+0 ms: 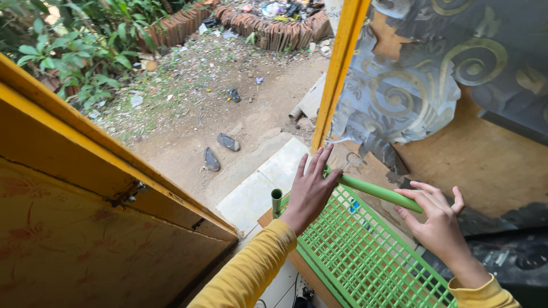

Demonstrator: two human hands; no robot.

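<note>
Dirt yard [188,114]; hands [311,191] on tubular green rail [377,192]

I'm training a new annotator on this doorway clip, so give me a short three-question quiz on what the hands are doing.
1. True or false: both hands rest on the green bar.
2. Which hand lies nearer the yellow door frame? A. left hand B. right hand
3. Below the bar is a green ____ panel.

Key: 1 true; 2 A; 3 mesh.
</note>
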